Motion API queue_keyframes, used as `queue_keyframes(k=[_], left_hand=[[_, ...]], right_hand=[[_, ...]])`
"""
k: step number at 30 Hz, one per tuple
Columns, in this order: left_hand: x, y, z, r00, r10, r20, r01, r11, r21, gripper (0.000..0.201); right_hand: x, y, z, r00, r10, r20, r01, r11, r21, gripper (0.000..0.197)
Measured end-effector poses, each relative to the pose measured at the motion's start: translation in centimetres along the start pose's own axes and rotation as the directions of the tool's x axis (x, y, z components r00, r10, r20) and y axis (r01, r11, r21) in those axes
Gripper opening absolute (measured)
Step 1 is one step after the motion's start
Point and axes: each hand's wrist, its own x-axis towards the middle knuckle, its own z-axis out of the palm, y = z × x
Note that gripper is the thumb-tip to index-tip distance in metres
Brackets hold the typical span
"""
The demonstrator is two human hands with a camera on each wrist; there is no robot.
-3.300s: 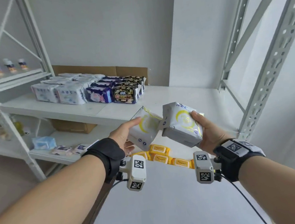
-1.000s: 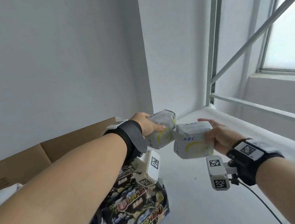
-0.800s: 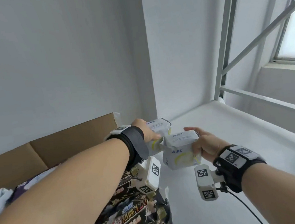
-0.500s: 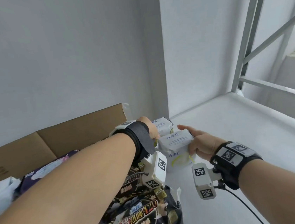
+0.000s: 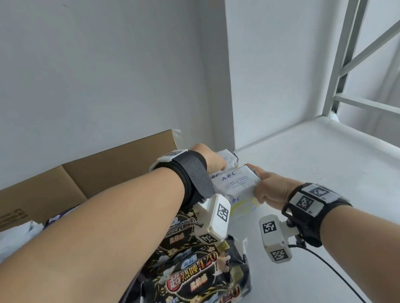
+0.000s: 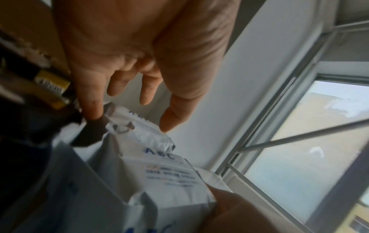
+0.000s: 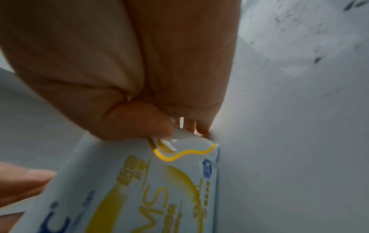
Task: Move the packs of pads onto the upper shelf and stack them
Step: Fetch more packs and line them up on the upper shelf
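Note:
Two white ABC packs are at the back of the white upper shelf [image 5: 322, 187], beside the black packs. The rear pack [image 5: 229, 159] is under my left hand [image 5: 212, 161]. In the left wrist view my left hand [image 6: 129, 121] has its index tip and thumb tip on a crimped seam [image 6: 139, 130], while its other fingers hang free and its palm is empty. My right hand [image 5: 265, 188] grips the front pack [image 5: 237, 184] by its right end. In the right wrist view its fingers [image 7: 159, 123] curl round the corner of that yellow-printed pack [image 7: 159, 189].
Black 420 packs [image 5: 198, 276] are stacked at the lower left, right against the white packs. A cardboard sheet [image 5: 96, 173] leans on the back wall. The grey rack upright and braces [image 5: 355, 34] stand at the right, with bare shelf in front of them.
Both hands have come down and left with the packs, up against the black packs. The left hand's grip round its pack has loosened to a fingertip touch.

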Motion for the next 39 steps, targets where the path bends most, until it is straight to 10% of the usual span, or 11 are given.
queue_keyframes(k=[8,20,39], left_hand=[[-5.5,-1.7,-1.3,0.972,0.154,-0.179,-0.206,0.922,-0.328,0.05],[-24.4,-4.4,3.7,0.854,0.439,-0.278,-0.518,0.762,-0.388,0.017],[-42.2,7.6,26.7,0.923,0.375,0.081,-0.295,0.827,-0.478,0.045]], right_hand=[[-5.0,-0.4,-0.7,0.983,-0.016,-0.182,0.005,0.998,-0.058,0.078],[-27.4,4.3,2.0,0.902,-0.19,-0.387,0.089,0.96,-0.264,0.054],[-50.8,19.2,-17.3,0.825,0.023,-0.565,-0.211,0.939,-0.271,0.064]])
